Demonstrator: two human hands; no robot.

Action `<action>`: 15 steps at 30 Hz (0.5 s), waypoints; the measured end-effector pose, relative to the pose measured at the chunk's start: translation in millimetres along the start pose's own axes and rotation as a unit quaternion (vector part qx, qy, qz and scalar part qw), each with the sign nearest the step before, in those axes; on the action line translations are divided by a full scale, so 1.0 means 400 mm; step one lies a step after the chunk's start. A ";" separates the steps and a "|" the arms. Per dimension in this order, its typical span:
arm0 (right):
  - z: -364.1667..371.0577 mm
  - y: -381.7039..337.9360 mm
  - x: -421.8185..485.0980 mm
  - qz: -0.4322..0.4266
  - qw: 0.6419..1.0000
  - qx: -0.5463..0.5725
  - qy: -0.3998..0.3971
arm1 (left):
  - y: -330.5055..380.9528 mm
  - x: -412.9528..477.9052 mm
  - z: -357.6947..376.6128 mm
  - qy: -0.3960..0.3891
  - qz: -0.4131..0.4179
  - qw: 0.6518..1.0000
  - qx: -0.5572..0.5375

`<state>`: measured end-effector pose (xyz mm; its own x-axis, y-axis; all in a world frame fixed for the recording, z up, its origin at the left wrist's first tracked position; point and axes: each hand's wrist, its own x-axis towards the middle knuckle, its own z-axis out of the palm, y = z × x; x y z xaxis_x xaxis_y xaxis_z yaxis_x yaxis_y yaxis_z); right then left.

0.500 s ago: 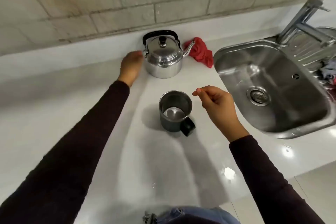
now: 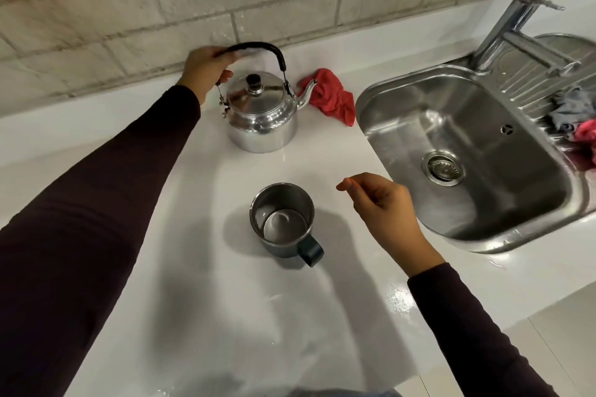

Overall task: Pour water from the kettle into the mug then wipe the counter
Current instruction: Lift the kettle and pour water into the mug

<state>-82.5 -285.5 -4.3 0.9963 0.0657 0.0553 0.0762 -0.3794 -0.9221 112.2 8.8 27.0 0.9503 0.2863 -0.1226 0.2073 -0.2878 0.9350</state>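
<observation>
White and shiny, the counter (image 2: 200, 316) is seen from the head camera, with a wall of pale bricks (image 2: 135, 3) running along its back edge. Only this one view is given. A silver kettle (image 2: 262, 116) is set near the back edge of the counter, with its lid on and its spout turned to the right. The black handle (image 2: 258, 48) of the kettle is stood up over the lid. The left hand (image 2: 206, 69) is closed around the left end of that handle, and the kettle's bottom is seen resting on the counter. A red cloth (image 2: 332, 98) is bunched up just beside the spout, between the kettle and the sink (image 2: 464, 158). The sink is sunk into the right side of the counter, and a metal tap (image 2: 512, 29) is fixed behind it. More cloths (image 2: 577, 119) are piled on the drain board at the far right edge. A dark mug (image 2: 285, 224) with a shiny inside is stood upright near the middle of the counter, well apart from the kettle, with its handle turned toward the front right. No water can be made out in it. The right hand (image 2: 383, 206) is held above the counter just to the right of the mug, not touching it. Its fingers are loosely curled and nothing is held in it. Both arms are covered by dark sleeves (image 2: 96, 219).
</observation>
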 end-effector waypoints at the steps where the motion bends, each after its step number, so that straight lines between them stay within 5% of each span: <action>1: -0.001 0.002 -0.002 0.001 1.000 0.001 -0.001 | 0.011 0.001 -0.004 -0.017 0.034 0.998 0.049; 5: 0.007 -0.002 -0.009 -0.006 1.000 -0.007 -0.013 | 0.050 -0.008 0.018 -0.093 0.119 0.972 0.182; 15: -0.032 -0.041 -0.037 -0.036 0.999 0.008 -0.013 | 0.114 -0.132 -0.027 -0.019 0.150 0.988 0.041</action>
<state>-98.0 -292.2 15.1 0.9868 0.1171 0.1115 0.1467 -0.3585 -0.9219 68.8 -9.5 79.9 0.9796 0.1427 0.1414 -0.0678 -0.4276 0.9014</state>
